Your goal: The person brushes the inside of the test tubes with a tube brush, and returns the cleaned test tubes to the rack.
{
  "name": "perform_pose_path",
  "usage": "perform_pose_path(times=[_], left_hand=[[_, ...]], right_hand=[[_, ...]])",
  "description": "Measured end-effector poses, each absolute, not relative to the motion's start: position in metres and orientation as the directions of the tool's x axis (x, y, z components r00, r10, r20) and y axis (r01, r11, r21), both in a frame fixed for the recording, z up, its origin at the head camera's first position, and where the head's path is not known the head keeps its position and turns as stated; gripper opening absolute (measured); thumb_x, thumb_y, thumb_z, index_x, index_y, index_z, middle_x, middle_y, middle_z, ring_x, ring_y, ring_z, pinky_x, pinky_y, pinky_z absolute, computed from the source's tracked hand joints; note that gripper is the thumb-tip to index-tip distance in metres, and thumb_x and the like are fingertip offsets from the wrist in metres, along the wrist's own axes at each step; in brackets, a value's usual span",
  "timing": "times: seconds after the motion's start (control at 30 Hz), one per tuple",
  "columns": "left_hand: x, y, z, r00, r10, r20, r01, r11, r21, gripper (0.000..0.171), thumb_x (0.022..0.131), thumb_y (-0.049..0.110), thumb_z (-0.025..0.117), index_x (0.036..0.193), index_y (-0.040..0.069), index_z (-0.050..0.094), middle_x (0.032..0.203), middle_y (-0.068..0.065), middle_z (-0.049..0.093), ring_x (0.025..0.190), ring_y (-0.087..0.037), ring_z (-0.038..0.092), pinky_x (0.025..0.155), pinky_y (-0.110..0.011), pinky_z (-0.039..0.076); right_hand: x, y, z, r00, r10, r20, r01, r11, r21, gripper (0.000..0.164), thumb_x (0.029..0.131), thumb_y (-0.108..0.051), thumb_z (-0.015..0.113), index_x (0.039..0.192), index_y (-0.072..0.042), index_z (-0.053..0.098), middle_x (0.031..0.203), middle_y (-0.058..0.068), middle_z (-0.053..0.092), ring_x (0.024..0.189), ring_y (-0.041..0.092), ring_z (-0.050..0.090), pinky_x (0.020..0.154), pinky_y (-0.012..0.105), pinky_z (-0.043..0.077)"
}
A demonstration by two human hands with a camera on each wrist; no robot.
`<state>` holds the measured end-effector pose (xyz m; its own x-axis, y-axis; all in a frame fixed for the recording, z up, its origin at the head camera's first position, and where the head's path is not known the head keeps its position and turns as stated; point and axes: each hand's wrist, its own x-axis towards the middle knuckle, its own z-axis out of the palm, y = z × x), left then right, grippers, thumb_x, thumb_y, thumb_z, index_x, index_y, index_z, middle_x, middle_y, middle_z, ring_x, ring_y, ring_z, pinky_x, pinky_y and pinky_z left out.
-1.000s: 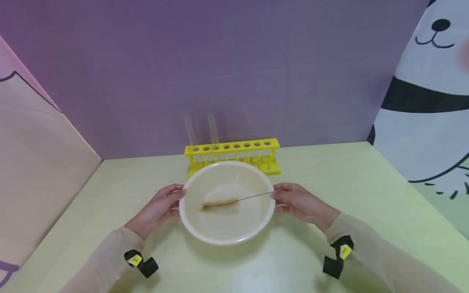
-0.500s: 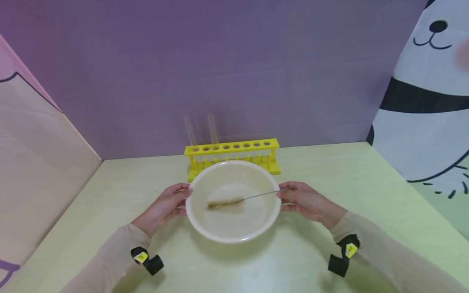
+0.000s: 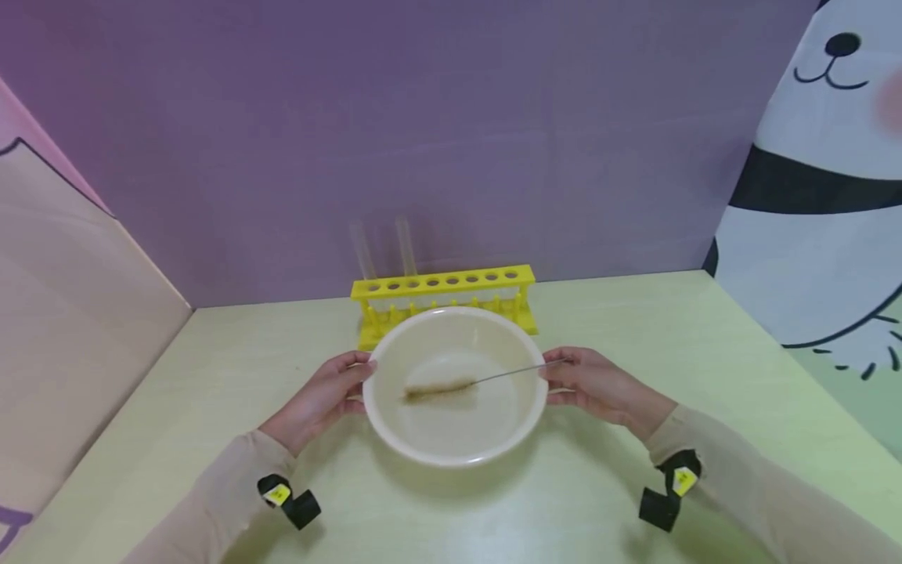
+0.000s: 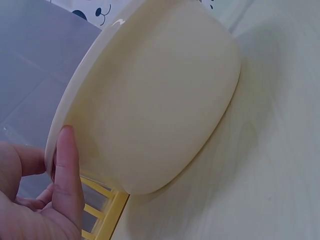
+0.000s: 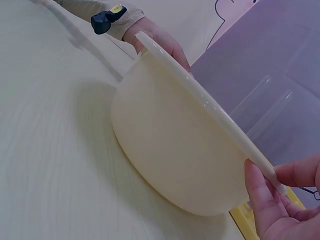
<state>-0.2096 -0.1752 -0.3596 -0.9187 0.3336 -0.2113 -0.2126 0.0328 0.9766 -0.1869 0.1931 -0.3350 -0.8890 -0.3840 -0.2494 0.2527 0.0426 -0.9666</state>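
We see a lab-like corner: a yellow rack (image 3: 461, 285) with two clear test tubes (image 3: 406, 247) stands mid-frame, and a basin (image 3: 458, 440) with a thin-handled brush (image 3: 438, 391) shows just below. Yet purple sheeting (image 3: 451, 117) across the top and a printed cartoon animal (image 3: 817, 274) at right border the table (image 3: 634, 337); we cannot tell what room surrounds it.

We see a smooth, glossy plastic basin (image 3: 454, 429), a rough, bristly brush (image 3: 440, 390) with a metal handle (image 3: 510, 372), a plastic far rack (image 3: 442, 283), and a wood-grained tabletop (image 3: 620, 329).
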Motion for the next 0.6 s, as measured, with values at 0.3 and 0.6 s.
perform_pose_path(times=[0.3,0.6], left_hand=[[-0.2118,-0.1726,-0.3605,-0.914,0.343,-0.217,-0.217,0.041,0.975,0.035,0.099,0.019,0.048,0.123,-0.006,0.042,0.09,-0.002,0.065,0.073,-0.011,0.063,0.061,-0.025,0.054],[-0.2113,-0.1787,-0.3588,-0.903,0.378,-0.206,-0.213,0.024,0.977,0.034,0.098,0.021,0.051,0.121,-0.005,0.045,0.091,-0.001,0.065,0.074,-0.011,0.064,0.063,-0.025,0.055]], right_hand=[[-0.1864,0.1961,-0.3379,-0.896,-0.383,-0.225,0.222,0.053,-0.974,0.029,0.094,-0.005,0.053,0.116,0.01,0.044,0.096,0.006,0.061,0.086,0.015,0.063,0.08,0.03,0.055],[-0.1863,0.1983,-0.3394,-0.96,-0.253,-0.122,0.051,0.27,-0.962,0.037,0.092,-0.012,0.061,0.117,0.01,0.045,0.099,0.013,0.057,0.084,0.019,0.061,0.075,0.036,0.056]])
